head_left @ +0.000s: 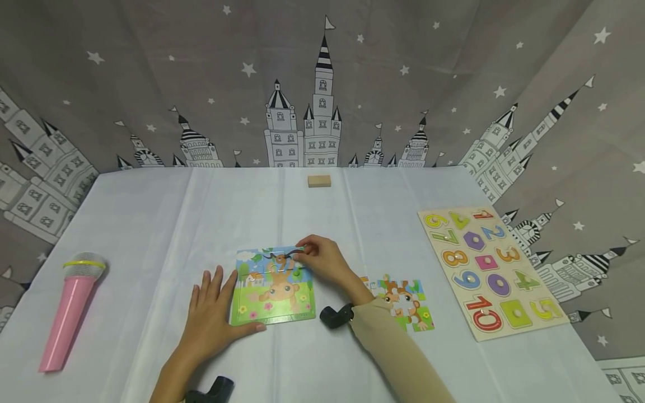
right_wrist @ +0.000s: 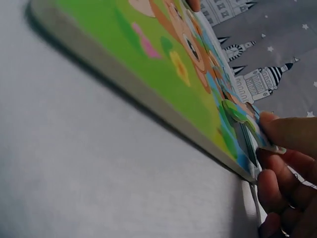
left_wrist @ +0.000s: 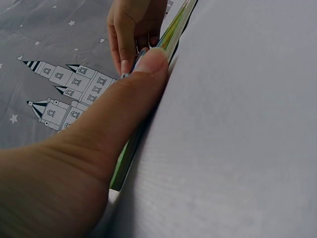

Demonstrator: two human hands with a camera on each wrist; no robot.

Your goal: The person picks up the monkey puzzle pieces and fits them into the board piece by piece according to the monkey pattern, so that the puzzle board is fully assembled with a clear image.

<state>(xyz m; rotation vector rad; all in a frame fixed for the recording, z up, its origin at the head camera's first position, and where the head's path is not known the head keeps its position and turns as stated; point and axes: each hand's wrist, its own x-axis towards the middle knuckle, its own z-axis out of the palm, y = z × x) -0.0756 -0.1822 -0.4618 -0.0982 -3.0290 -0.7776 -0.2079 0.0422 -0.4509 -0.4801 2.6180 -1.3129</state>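
Note:
A monkey jigsaw puzzle board [head_left: 274, 316] with a green and blue picture lies on the table in the head view. My left hand [head_left: 214, 316] rests beside it, fingers spread along the left side and thumb against the front edge. At the board's far right corner, my right hand [head_left: 325, 262] pinches a jigsaw puzzle piece [right_wrist: 247, 120] between thumb and fingers. That piece is tilted, one side raised off the board in the right wrist view. Dark gaps show in the upper part of the picture. In the left wrist view the thumb [left_wrist: 124, 99] touches the board's edge.
Joined monkey puzzle pieces [head_left: 420, 305] lie right of the board, partly behind my right forearm. Farther right is a wooden number and shape board [head_left: 473, 280]. A pink toy microphone [head_left: 70, 313] lies at left. One small wooden block [head_left: 319, 181] sits near the table's back edge.

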